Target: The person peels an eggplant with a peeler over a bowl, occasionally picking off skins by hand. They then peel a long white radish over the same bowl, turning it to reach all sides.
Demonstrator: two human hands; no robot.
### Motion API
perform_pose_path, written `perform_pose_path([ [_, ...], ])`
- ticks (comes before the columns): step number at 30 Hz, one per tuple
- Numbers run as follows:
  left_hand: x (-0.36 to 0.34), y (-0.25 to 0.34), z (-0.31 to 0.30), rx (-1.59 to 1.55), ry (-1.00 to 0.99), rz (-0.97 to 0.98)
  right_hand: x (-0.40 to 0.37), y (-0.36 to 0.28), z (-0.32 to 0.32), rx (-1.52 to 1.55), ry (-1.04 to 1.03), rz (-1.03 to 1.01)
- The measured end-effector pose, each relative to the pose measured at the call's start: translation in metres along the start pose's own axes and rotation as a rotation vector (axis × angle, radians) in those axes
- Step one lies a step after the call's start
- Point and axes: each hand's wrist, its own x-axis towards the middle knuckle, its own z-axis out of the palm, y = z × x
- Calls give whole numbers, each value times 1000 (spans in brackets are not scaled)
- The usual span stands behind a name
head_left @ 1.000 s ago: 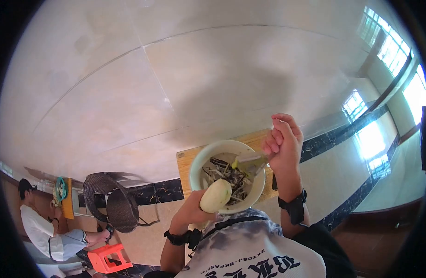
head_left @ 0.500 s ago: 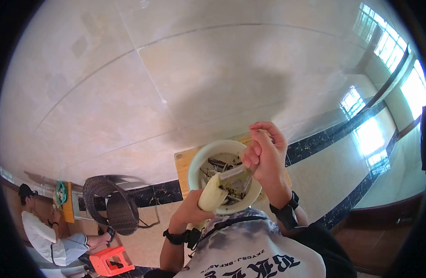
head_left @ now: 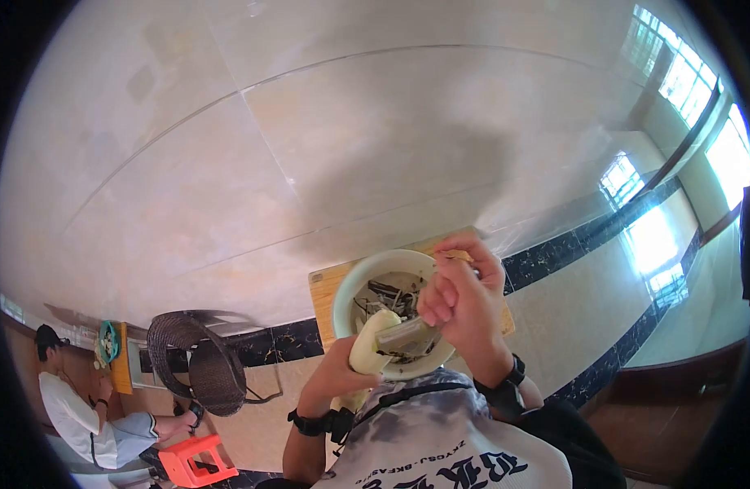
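My left hand point(head_left: 336, 373) is closed around a pale, oblong peeled vegetable point(head_left: 365, 350), held at the near left of a pale green basin point(head_left: 343, 303). In my right hand point(head_left: 466, 306) is a knife point(head_left: 405, 332), its broad blade lying against the vegetable's upper right side. The end of the handle shows above my fist. Dark strips and pale scraps point(head_left: 383, 289) lie inside the basin, partly hidden by my hands.
The basin stands on a wooden table point(head_left: 324, 287) against the tiled wall. To the left are a dark woven chair point(head_left: 216, 379) and an orange stool point(head_left: 197, 461). Farther left, a person point(head_left: 69, 407) sits by another small table with a green container point(head_left: 108, 342).
My right hand has come down slightly, and the blade has moved lower along the vegetable. The vegetable is now more upright in my left hand.
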Motion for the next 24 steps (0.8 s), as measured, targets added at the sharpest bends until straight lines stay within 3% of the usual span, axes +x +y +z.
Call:
perform_pose_path([
  [6, -4, 6, -3, 208, -46, -28, 21, 6, 2, -195, 174, -161],
  [8, -9, 13, 4, 236, -109, 133, 46, 3, -16, -268, 247, -317],
  [9, -13, 14, 7, 246, -141, 205, 48, 0, -25, -203, 220, -285],
  [11, -11, 6, -1, 64, -86, 74, 55, -4, -31, -76, 134, -203],
  [12, -10, 5, -4, -25, -63, 10, 54, -1, -29, -227, 34, -199],
  [14, -9, 10, -2, -175, -55, 51, 43, 6, -30, -527, -149, -195],
  [17, 2, 12, -8, -328, -164, 126, 31, 11, -22, -627, -500, 110],
  [20, 19, 18, -14, -310, -248, 97, 35, 46, -23, -620, -798, -30],
  [23, 35, 8, -20, -244, -305, 143, 29, 49, -13, -610, -813, 109],
  [24, 36, 8, -22, -225, -298, 123, 29, 48, -13, -646, -801, 64],
])
